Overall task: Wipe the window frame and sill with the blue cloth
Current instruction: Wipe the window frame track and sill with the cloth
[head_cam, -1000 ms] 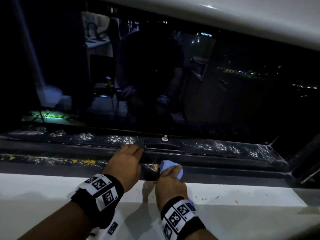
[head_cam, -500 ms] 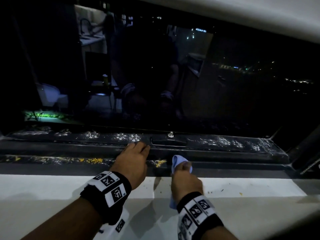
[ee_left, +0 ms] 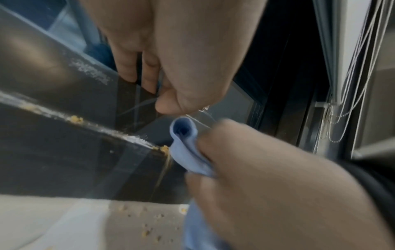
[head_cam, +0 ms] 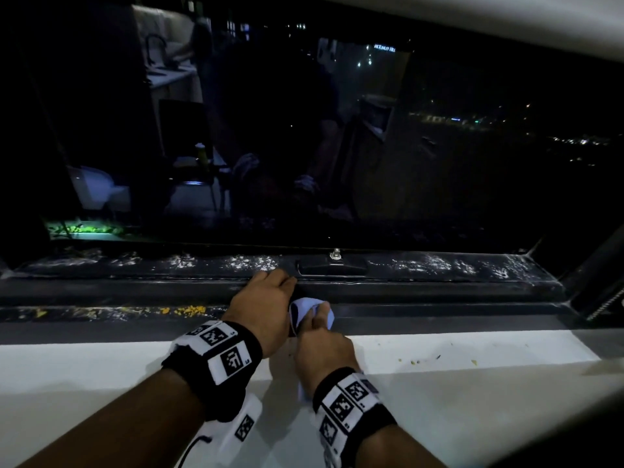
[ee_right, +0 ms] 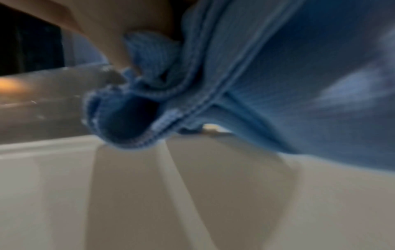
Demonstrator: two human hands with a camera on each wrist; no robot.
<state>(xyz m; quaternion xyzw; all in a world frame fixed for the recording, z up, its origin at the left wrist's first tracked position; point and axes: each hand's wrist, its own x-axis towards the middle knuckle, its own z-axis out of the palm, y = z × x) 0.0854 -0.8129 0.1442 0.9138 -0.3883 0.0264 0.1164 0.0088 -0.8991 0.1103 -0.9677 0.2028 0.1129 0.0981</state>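
My right hand [head_cam: 319,320] grips the bunched blue cloth [head_cam: 305,307] and presses it onto the black window frame [head_cam: 439,293], just above the white sill [head_cam: 472,383]. In the left wrist view the blue cloth [ee_left: 186,152] touches a yellow crumb smear [ee_left: 164,148] on the frame rail, with my right hand [ee_left: 267,177] behind it. My left hand [head_cam: 282,282] rests its fingers on the frame ridge right beside the cloth and holds nothing. The right wrist view is filled by the blue cloth [ee_right: 267,81] hanging over the sill [ee_right: 192,194].
Yellow crumbs [head_cam: 189,310] and white specks [head_cam: 243,263] dirty the frame to the left. A black latch [head_cam: 332,265] sits just beyond the hands. A few crumbs [head_cam: 415,361] lie on the sill at right. Blind cords [ee_left: 342,101] hang at the right side.
My right hand has slid the cloth left along the frame, over the crumbs that lay between the hands. The two hands are now nearly touching. The left hand has stayed on the ridge.
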